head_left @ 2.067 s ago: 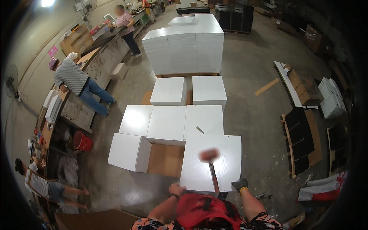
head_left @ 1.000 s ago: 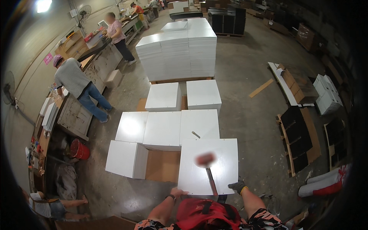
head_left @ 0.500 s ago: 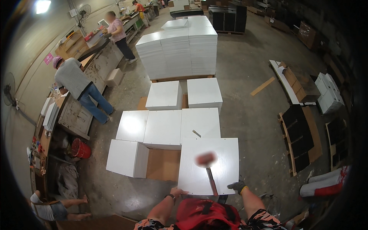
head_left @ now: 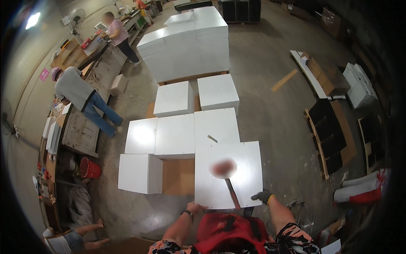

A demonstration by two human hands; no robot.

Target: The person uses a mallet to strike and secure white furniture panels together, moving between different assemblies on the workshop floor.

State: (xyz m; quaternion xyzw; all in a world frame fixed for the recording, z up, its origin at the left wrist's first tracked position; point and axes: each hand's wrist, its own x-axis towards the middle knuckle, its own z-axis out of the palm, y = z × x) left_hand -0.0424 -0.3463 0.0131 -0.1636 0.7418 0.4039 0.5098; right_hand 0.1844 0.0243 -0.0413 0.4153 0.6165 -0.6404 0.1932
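Note:
A white box (head_left: 211,186) with a flat, glossy top stands right in front of me; its sides are hidden. My bare left hand (head_left: 196,207), with a dark band at the wrist, grips its near left corner. At the near right corner is my right hand (head_left: 263,196) in a grey work glove, its fingers curled on the edge. A mallet (head_left: 231,192) lies on the box top, handle toward me and reddish head blurred. Neither hand touches it. Beyond it, a short, thin piece (head_left: 212,139) rests on the adjoining white box (head_left: 216,122).
More white boxes (head_left: 174,131) stand ahead and left, around a brown board (head_left: 179,175). Behind them rises a tall stack of white panels (head_left: 182,55) on a pallet. Two people work at a bench (head_left: 82,135) on the left. Dark panels (head_left: 325,135) lie on a pallet at right.
My view has shifted, so the boxes and stack appear slightly higher and further left. Both hands remain at the same corners of the box, and the mallet still lies on top.

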